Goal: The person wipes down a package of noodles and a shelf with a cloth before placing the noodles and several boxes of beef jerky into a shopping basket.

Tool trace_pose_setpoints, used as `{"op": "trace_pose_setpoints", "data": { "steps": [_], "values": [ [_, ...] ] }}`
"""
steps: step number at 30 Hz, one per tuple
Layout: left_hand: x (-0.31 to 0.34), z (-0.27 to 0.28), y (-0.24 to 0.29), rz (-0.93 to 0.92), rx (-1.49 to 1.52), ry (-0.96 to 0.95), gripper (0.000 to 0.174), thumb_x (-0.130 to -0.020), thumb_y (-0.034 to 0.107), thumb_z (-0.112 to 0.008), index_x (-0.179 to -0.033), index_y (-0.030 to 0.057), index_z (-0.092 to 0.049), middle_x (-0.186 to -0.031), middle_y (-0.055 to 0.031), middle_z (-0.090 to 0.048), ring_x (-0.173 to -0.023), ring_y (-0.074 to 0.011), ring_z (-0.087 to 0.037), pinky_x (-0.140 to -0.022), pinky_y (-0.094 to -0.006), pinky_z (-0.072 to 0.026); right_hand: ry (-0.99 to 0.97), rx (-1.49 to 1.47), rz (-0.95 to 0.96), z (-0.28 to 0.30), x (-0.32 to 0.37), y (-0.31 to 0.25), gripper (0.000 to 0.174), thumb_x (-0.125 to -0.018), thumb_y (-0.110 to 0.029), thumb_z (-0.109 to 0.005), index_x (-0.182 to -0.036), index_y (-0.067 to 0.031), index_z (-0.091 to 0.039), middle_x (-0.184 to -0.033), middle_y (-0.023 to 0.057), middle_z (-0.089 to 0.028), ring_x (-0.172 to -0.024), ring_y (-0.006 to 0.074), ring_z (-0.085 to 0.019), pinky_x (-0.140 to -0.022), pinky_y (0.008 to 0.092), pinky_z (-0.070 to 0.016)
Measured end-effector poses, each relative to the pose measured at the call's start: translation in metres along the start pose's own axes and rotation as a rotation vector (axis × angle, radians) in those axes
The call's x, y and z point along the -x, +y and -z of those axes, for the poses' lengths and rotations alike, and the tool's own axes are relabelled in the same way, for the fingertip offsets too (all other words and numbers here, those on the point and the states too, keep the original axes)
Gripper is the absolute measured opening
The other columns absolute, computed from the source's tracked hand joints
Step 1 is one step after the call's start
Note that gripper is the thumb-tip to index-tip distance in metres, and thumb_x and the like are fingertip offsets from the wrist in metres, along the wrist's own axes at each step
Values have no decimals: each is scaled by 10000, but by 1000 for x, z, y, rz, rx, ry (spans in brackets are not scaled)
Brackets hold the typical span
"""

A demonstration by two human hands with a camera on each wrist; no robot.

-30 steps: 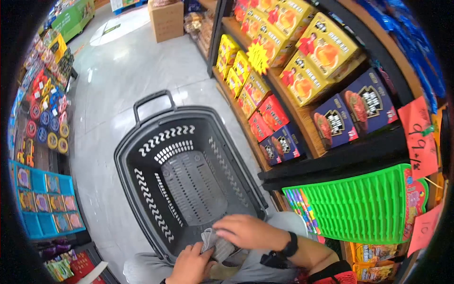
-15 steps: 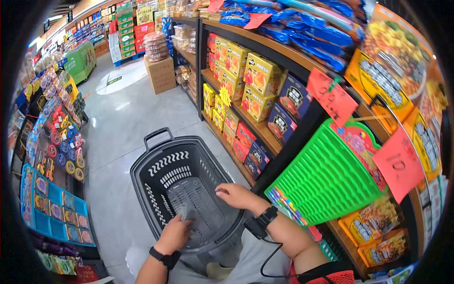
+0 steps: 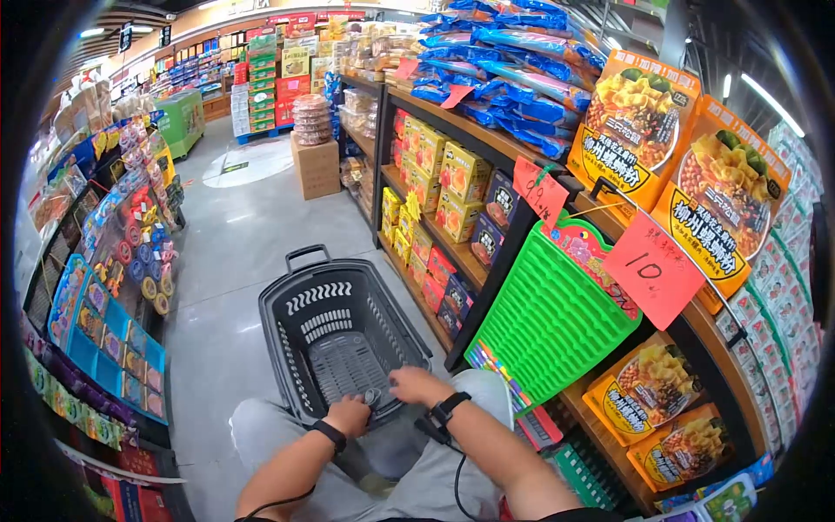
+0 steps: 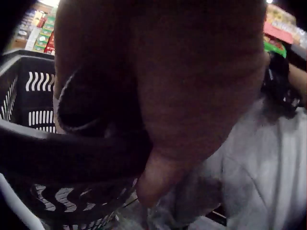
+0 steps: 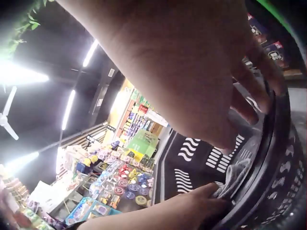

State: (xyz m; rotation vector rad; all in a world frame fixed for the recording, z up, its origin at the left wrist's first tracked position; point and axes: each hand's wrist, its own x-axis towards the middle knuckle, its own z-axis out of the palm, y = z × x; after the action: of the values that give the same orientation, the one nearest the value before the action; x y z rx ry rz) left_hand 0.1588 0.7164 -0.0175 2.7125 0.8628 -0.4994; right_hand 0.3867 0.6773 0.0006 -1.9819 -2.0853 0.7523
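A black plastic shopping basket (image 3: 280,352) stands upright in front of the person's knees, its inside in view. At its near rim, the left hand (image 3: 350,416) holds a grey cloth (image 5: 237,172). In the left wrist view that hand lies over the rim (image 4: 72,155), thumb outside and fingers on the inner side, the palm in shadow. Just to the right, the right hand (image 3: 419,386) hovers by the near right corner of the basket with loosely bent fingers (image 5: 244,108) and nothing visible in them.
Shelves on the right hold yellow boxes (image 3: 461,170) and orange noodle packs (image 3: 644,391). A green ridged board (image 3: 557,304) with price tags hangs there. On the left is a rack with blue trays (image 3: 104,326). Grey floor (image 3: 213,287) runs ahead to a carton (image 3: 315,170).
The head view has tilted up. The left hand, inside the basket half a second ago, is now at its near rim with the cloth. The right hand has come closer to it.
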Motion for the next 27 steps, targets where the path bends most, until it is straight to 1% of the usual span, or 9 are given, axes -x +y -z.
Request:
{"op": "trace_pose_setpoints", "data": {
  "steps": [2,8,11,12,14,17,21,24,27],
  "values": [
    [-5,3,-7,-23,41,-19,413,-765,349,-824,-1120,149,-759,-1330,-112,-599,-1272,-394,-555,-983,-524,-544,-37,-26,-38,1,2,-10,385,-950,-323,-661,-1241,-72,-672,-1193,232,-683,-1147,412,-637,-990,498,-506],
    [-45,34,-65,-4,2,-22,383,-805,346,-796,-1115,124,-766,-1291,-142,-630,-1188,-402,-625,-945,-522,-556,37,-147,168,13,2,-28,382,-984,-296,-632,-1266,-39,-647,-1176,220,-673,-1116,416,-640,-941,492,-520],
    [-70,51,-90,31,-141,116,213,-852,250,-700,-992,125,-801,-1211,-132,-646,-1131,-354,-645,-850,-463,-536,-100,-159,169,29,-2,-42,398,-981,-300,-626,-1281,-37,-626,-1171,207,-662,-1090,429,-635,-944,499,-519],
    [-73,67,-95,30,-148,154,202,-809,181,-703,-972,97,-787,-1137,-137,-650,-1038,-355,-661,-812,-447,-565,-45,-191,250,20,-7,-36,400,-992,-309,-616,-1282,-34,-625,-1170,204,-663,-1085,425,-638,-948,496,-519],
    [-85,70,-95,153,-84,250,161,-807,184,-700,-896,84,-788,-1061,-121,-643,-982,-344,-649,-775,-434,-557,-117,-319,294,59,-16,-62,393,-1030,-332,-588,-1277,-28,-621,-1186,200,-659,-1092,396,-642,-943,473,-523],
    [-105,89,-92,151,-21,365,137,-797,190,-701,-808,79,-781,-1011,-105,-624,-948,-329,-635,-734,-417,-547,-207,-257,314,80,-49,-68,324,-971,-289,-648,-1179,-39,-647,-1062,196,-650,-998,393,-626,-862,472,-514],
    [-144,112,-113,126,25,335,131,-782,207,-708,-773,93,-771,-985,-112,-622,-923,-325,-646,-702,-426,-538,-225,-238,296,92,-97,-56,353,-979,-326,-636,-1181,-37,-643,-1032,205,-653,-976,406,-630,-859,481,-515],
    [-173,121,-132,230,36,335,114,-775,196,-713,-798,104,-775,-1000,-124,-632,-930,-325,-658,-706,-406,-542,-213,-256,239,91,-137,-31,372,-973,-345,-644,-1196,-48,-645,-1103,217,-655,-1044,403,-634,-877,472,-519],
    [-192,132,-147,151,168,194,125,-784,167,-709,-839,70,-767,-1063,-150,-654,-988,-376,-691,-763,-472,-576,-318,-203,181,94,-183,-10,378,-996,-336,-610,-1219,-34,-652,-1161,224,-668,-1083,423,-637,-924,495,-514]
  ]
}}
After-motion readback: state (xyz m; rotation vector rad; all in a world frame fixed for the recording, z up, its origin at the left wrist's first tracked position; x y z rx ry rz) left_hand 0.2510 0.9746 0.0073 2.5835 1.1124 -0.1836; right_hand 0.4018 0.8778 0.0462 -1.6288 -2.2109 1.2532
